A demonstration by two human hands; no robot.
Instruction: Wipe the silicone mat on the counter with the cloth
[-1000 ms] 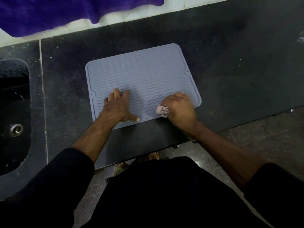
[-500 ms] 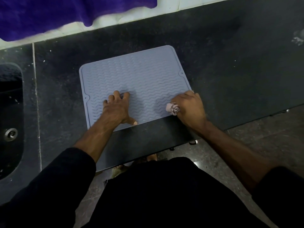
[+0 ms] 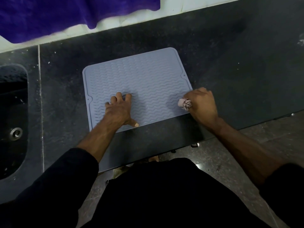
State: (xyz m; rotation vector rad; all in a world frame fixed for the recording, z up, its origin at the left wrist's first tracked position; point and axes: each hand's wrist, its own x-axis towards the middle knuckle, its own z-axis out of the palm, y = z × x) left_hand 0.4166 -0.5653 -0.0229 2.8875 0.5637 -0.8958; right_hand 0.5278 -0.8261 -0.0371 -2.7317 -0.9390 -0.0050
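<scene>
A grey-blue silicone mat (image 3: 139,83) with a wavy ribbed surface lies flat on the dark stone counter (image 3: 230,71), slightly skewed to its edge. The left hand (image 3: 119,111) presses down on the mat's near left part, fingers spread and palm flat. The right hand (image 3: 201,106) is closed in a fist around a small bunched pinkish cloth (image 3: 185,104), at the mat's near right corner. A sink (image 3: 13,112) sits well to the left; purple fabric (image 3: 65,12) hangs above the counter.

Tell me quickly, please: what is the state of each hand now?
Left hand: open, fingers spread, pressed flat on the silicone mat.
Right hand: closed around the bunched cloth, at the mat's near right corner.
</scene>
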